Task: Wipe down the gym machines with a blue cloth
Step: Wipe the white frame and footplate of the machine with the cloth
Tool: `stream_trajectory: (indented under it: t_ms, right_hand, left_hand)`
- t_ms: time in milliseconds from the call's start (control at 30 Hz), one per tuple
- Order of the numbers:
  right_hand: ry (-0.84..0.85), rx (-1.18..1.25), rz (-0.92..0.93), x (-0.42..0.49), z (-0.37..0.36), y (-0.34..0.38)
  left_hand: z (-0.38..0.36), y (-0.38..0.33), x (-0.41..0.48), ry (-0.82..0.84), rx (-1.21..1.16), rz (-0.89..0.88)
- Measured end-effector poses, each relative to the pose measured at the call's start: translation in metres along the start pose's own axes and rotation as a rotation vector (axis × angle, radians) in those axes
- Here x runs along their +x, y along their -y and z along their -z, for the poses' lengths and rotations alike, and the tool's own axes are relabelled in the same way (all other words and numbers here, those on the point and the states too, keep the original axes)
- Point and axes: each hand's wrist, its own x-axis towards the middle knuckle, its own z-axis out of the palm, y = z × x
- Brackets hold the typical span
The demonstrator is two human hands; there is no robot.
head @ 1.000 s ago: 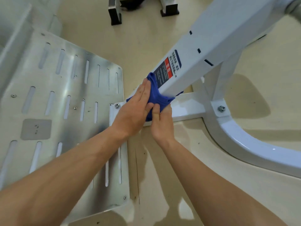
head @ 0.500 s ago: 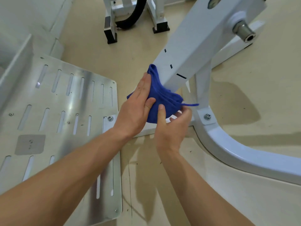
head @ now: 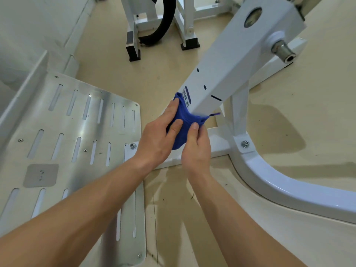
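Item: blue cloth [head: 183, 130], wrapped round the lower end of the slanted white post [head: 227, 74], beside its label [head: 187, 95]. Left hand [head: 158, 139], right hand [head: 196, 149]: both clasp it. Best held snug, drawn evenly along all faces.

Open floor [head: 171, 212] is seen between the slotted footplate [head: 77, 132], left, and the curved base tube [head: 285, 187], right; overhead passage is barred by the slanted white beam [head: 229, 70].

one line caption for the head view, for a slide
Left hand and right hand hold a blue cloth around the foot of a white slanted beam beside a slotted metal plate.
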Motion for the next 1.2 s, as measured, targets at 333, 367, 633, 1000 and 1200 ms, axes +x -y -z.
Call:
stream_trajectory:
  t_ms: [333, 367, 633, 1000, 1200]
  right_hand:
    - [-0.276, -0.13, 0.203, 0.036, 0.027, 0.044]
    - [-0.3, -0.153, 0.198, 0.037, 0.027, 0.044]
    - [0.018, -0.127, -0.016, 0.021, 0.016, 0.004]
    - [-0.199, -0.308, 0.275, 0.03, 0.061, 0.072]
    - [-0.405, -0.251, 0.382, 0.041, 0.081, 0.105]
  left_hand:
    - [-0.013, -0.054, 0.041, -0.007, -0.032, -0.201]
    - [-0.014, -0.052, 0.042, -0.001, -0.019, -0.218]
    - [-0.012, -0.009, 0.012, 0.061, 0.098, -0.131]
    - [-0.014, -0.084, 0.049, 0.03, 0.043, -0.176]
    - [-0.017, -0.122, 0.073, -0.01, 0.002, -0.257]
